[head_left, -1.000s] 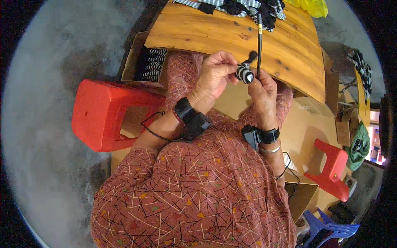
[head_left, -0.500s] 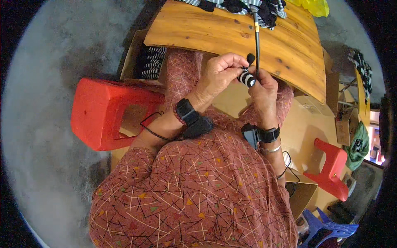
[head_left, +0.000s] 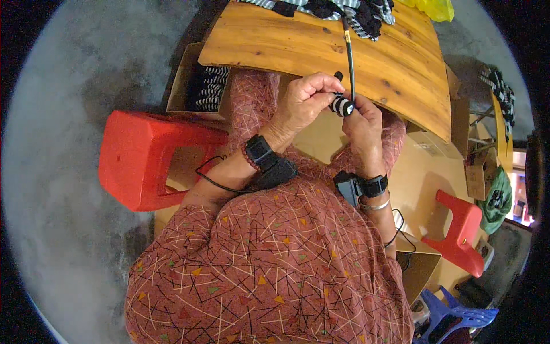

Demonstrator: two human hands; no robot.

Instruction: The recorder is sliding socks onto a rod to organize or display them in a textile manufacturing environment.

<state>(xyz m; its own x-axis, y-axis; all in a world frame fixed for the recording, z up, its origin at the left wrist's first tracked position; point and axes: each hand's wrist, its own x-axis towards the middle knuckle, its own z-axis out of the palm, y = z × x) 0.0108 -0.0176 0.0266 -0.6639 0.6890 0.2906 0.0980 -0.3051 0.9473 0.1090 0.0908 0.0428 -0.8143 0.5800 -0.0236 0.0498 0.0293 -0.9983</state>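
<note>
Just in front of the table's near edge, a small black-and-white striped knitted piece (head_left: 342, 106) is between my two hands. My left hand (head_left: 309, 102) comes from the left and pinches its upper left side between thumb and fingers. A dark tip of fabric (head_left: 338, 75) sticks up beyond those fingers. My right hand (head_left: 365, 123) is closed at the piece's right side. From it a thin black rod (head_left: 350, 63) with a yellowish band points up over the table. The rod's lower end, and how my right fingers grip it, are hidden.
Striped and black knitted pieces (head_left: 366, 20) lie on the far part of the wooden table (head_left: 275, 43). A cardboard box (head_left: 182, 80) of striped pieces stands at left. Red stools (head_left: 127, 160) flank me, the right one (head_left: 461, 229) smaller. Cables hang from my wrist straps.
The rod's far end has swung a little to the left. The striped piece has shifted slightly up and left, and less of the dark tip shows. Both hands keep their grip.
</note>
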